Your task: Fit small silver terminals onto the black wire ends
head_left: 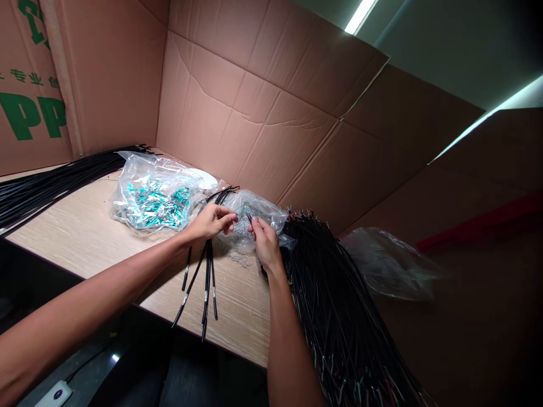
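Cardboard panels (pixel 212 79) back the pale tabletop (pixel 244 316), where the left hand (pixel 211 220) pinches its fingertips together, on what I can't quite tell, and the right hand (pixel 266 243) clamps a black cable end (pixel 249 216) close by, presumably for control, over the bag of silvery pieces (pixel 271 212).

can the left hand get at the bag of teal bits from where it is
Probably yes: the left hand is just right of the bag, and nothing seems to stand between them, though its fingers look busy.
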`<state>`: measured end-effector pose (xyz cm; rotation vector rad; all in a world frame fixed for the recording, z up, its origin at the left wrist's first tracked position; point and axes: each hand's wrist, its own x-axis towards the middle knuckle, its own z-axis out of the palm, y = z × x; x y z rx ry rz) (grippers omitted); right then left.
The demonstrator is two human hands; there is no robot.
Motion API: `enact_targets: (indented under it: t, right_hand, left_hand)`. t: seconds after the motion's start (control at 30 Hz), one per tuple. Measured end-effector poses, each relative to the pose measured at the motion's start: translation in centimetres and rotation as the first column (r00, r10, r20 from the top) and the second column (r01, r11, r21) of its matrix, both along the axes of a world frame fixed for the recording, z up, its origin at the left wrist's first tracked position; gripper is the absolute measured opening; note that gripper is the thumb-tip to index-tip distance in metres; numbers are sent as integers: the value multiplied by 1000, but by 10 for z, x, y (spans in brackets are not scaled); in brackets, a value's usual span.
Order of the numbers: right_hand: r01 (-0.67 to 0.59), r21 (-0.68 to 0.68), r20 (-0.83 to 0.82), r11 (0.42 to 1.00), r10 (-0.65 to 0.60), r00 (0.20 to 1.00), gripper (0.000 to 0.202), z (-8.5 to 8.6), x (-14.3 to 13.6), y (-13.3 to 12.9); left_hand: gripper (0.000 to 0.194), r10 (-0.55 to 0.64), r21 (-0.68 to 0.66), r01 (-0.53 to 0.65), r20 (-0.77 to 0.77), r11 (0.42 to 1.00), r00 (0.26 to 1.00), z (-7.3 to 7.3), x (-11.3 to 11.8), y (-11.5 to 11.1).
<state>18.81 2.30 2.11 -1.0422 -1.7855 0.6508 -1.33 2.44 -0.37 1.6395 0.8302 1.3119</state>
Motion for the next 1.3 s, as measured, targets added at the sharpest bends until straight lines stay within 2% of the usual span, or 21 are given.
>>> enact_targets:
  t: [0.1, 0.43, 0.77, 1.03, 1.3]
  right_hand:
    - [-26, 23, 66, 999, 25, 997, 46, -3, 0, 2]
    - [-159, 69, 24, 985, 157, 987, 26, -7, -7, -1]
    - [-82, 79, -47, 993, 86, 995, 24, -6, -5, 2]
    - [-150, 28, -32, 988, 150, 988, 25, -5, -12, -2]
    - [-186, 24, -41, 982, 187, 982, 25, -6, -8, 1]
  left_hand:
    - [31, 8, -5, -8, -13, 1000, 1000, 0, 0, 1]
    - [37, 48, 86, -34, -159, 996, 986, 3, 0, -1]
    - [35, 11, 46, -8, -47, 999, 999, 1, 0, 2]
    - [41, 13, 107, 1, -127, 994, 992, 6, 0, -4]
    - [42, -110, 36, 112, -50, 993, 993, 7, -1, -3]
